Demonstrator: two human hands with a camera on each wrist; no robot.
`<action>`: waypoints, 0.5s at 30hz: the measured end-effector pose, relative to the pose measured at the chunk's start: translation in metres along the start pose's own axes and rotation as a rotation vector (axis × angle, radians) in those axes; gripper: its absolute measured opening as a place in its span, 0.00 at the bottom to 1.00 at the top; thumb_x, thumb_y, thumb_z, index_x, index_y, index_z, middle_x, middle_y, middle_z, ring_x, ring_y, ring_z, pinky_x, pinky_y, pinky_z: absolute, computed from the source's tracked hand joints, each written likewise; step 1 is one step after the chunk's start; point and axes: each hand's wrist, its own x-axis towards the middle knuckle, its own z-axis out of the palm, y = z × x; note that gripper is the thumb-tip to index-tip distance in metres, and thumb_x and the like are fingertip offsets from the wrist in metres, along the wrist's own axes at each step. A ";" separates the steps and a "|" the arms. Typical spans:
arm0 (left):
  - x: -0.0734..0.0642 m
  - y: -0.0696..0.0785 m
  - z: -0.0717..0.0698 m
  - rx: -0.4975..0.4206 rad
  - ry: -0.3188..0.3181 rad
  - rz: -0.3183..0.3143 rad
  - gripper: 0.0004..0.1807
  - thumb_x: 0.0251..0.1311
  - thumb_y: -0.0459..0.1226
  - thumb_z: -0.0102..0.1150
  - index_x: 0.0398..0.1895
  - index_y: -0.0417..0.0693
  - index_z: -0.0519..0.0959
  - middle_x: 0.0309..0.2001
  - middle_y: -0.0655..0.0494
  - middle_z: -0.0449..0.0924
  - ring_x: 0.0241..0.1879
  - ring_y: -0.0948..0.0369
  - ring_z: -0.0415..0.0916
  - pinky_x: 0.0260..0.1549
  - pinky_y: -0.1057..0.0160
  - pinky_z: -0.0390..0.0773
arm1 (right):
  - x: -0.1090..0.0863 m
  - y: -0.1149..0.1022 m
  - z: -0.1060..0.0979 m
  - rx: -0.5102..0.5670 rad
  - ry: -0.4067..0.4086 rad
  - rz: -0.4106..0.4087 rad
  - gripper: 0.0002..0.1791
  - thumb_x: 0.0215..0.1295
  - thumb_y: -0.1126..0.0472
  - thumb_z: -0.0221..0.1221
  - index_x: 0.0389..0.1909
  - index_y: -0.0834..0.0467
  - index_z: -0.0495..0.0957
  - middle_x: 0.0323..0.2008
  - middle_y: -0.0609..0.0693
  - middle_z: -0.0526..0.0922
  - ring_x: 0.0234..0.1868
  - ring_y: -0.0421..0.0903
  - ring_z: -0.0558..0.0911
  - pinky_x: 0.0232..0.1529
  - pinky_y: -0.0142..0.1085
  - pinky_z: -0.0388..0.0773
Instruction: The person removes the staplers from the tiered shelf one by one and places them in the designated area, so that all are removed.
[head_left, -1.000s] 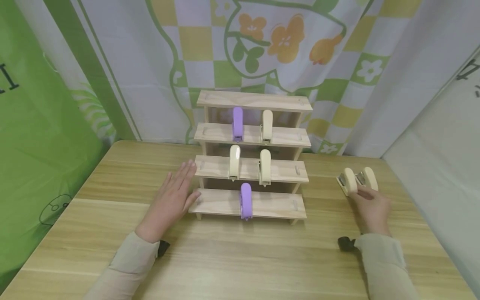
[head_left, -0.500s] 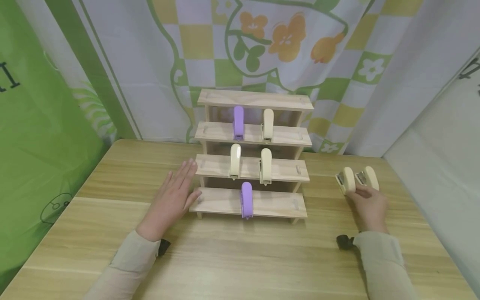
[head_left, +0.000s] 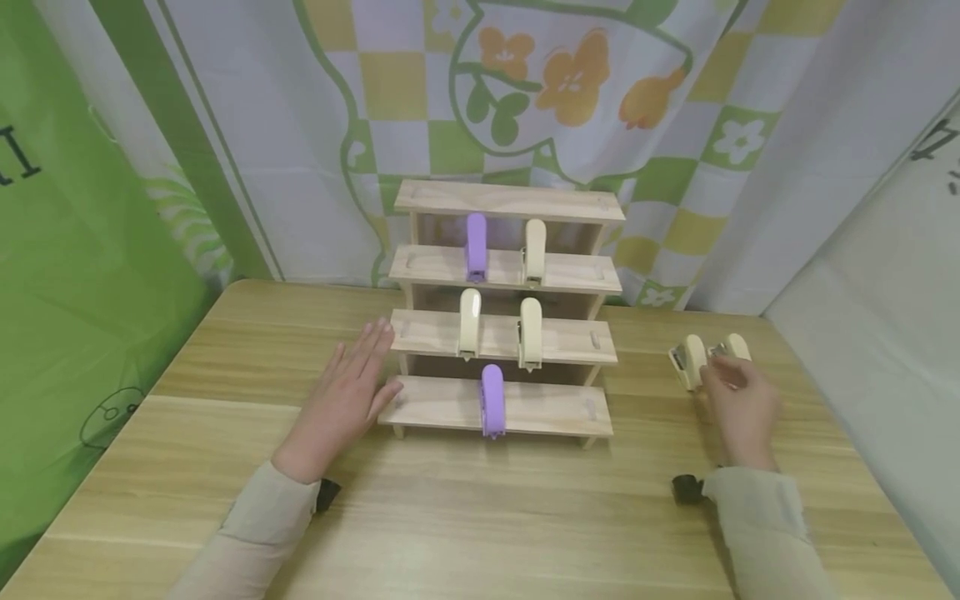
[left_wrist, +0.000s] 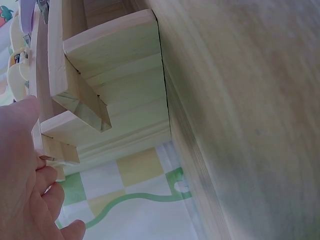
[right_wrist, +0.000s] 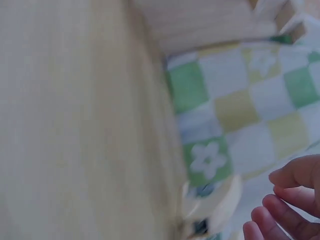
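The left hand [head_left: 341, 404] lies with straight fingers at the left end of the wooden step shelf [head_left: 427, 404] and seems to touch it, gripping nothing. Over on the right, the right hand [head_left: 744, 412] is by two cream staplers on the table [head_left: 480, 525]. Its fingers bend loosely and I see nothing pinched in them. The left stapler [head_left: 693, 362] is just beside the fingertips; the right stapler [head_left: 739, 343] is partly behind the hand. A careless knuckle could tip one over. On the shelf, three cream staplers [head_left: 531, 329] and two purple staplers [head_left: 492, 398] reach the steps' near edges, so if the left hand bumped the shelf, one might fall.
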 end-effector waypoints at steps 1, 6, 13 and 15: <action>0.000 0.000 0.000 0.001 0.003 0.001 0.42 0.77 0.50 0.48 0.82 0.41 0.42 0.82 0.45 0.40 0.80 0.48 0.41 0.75 0.36 0.48 | -0.003 -0.006 0.000 0.004 0.012 -0.023 0.21 0.71 0.55 0.62 0.61 0.60 0.80 0.59 0.56 0.82 0.41 0.28 0.77 0.41 0.18 0.76; -0.001 0.000 0.000 0.002 0.008 0.006 0.42 0.77 0.50 0.48 0.82 0.41 0.42 0.82 0.44 0.41 0.80 0.48 0.41 0.74 0.36 0.48 | -0.015 -0.038 0.002 0.096 0.034 -0.097 0.19 0.70 0.56 0.63 0.57 0.61 0.82 0.49 0.44 0.85 0.44 0.28 0.79 0.45 0.18 0.77; 0.000 -0.001 0.000 0.005 0.015 0.008 0.42 0.77 0.50 0.48 0.82 0.42 0.42 0.82 0.45 0.41 0.80 0.48 0.41 0.75 0.36 0.48 | -0.032 -0.077 0.009 0.219 0.023 -0.254 0.16 0.69 0.61 0.64 0.54 0.63 0.83 0.45 0.40 0.84 0.45 0.29 0.81 0.49 0.20 0.78; 0.000 -0.001 0.001 0.009 0.015 0.009 0.42 0.77 0.50 0.48 0.82 0.42 0.42 0.82 0.45 0.41 0.80 0.48 0.42 0.75 0.36 0.48 | -0.037 -0.087 0.011 0.242 0.013 -0.309 0.16 0.68 0.63 0.64 0.53 0.65 0.82 0.45 0.43 0.84 0.45 0.31 0.81 0.49 0.19 0.78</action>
